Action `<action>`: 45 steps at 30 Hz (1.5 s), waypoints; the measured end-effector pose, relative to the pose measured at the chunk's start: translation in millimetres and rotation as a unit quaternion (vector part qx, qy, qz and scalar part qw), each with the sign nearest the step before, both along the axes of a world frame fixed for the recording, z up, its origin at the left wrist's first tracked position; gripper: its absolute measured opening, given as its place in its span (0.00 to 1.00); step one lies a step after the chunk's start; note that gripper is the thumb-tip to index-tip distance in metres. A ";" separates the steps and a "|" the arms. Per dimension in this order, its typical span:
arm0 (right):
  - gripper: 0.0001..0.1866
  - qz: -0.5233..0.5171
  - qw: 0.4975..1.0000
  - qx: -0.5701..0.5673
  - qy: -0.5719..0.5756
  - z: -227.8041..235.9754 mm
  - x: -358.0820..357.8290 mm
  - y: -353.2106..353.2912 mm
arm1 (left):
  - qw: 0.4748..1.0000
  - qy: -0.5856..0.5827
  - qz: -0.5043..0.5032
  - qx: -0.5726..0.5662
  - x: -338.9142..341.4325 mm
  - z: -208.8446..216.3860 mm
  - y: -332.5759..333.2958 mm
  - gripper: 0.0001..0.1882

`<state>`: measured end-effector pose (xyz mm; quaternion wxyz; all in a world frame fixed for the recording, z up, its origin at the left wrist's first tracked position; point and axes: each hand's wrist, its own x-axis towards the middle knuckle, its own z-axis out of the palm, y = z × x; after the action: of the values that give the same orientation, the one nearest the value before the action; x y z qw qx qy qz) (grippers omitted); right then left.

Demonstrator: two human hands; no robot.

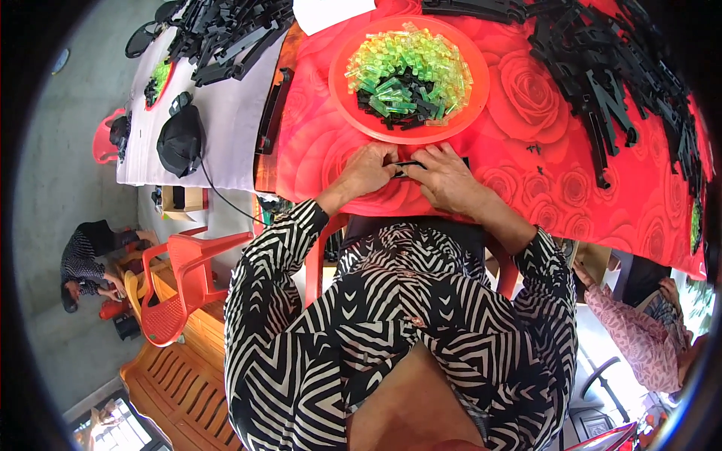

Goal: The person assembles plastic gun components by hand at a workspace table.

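My left hand (368,171) and my right hand (445,179) meet at the near edge of a table with a red rose-patterned cloth (526,105). Between them is a small black plastic piece (407,164), pinched by the fingers of both; most of it is hidden behind them. Just beyond my hands stands a round red plastic tray (342,98). It holds a heap of small translucent yellow-green plastic pieces (421,56) and, toward me, a patch of small black parts (395,94).
Long black plastic parts (602,83) pile up at the right; another black pile (226,37) lies on the pale-covered table at the left, near a black cap (180,143). Red chairs (188,278) and a wooden bench (177,391) stand left. People sit left and right.
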<state>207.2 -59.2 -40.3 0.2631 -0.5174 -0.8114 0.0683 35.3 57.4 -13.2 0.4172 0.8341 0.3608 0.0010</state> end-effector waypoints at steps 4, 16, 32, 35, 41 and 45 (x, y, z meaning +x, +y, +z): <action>0.12 -0.011 0.999 0.010 -0.052 13.9 8.2 -6.5 | 0.999 0.038 0.011 0.020 2.3 4.7 -1.9 0.09; 0.13 -0.044 0.998 0.015 -0.043 10.6 26.1 -19.2 | 0.996 0.076 0.021 0.047 11.1 10.8 -5.8 0.09; 0.06 -0.050 0.996 0.067 -0.009 -6.5 20.0 -22.7 | 0.999 0.021 -0.023 0.026 12.9 6.2 -11.8 0.12; 0.07 -0.055 0.995 0.079 -0.011 -3.0 18.7 -27.1 | 0.997 -0.025 -0.064 0.035 11.6 0.7 -9.2 0.11; 0.09 -0.052 0.991 0.118 -0.017 19.5 18.0 -22.5 | 0.998 -0.017 -0.061 0.018 9.2 2.1 -8.1 0.11; 0.09 -0.071 0.995 0.062 0.007 23.6 12.2 -15.0 | 0.995 -0.095 -0.021 -0.012 3.8 -13.1 -10.3 0.10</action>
<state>219.4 -74.3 -16.7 0.3049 -0.5562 -0.7731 0.0028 39.1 47.1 -26.2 0.4598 0.8324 0.3020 0.0673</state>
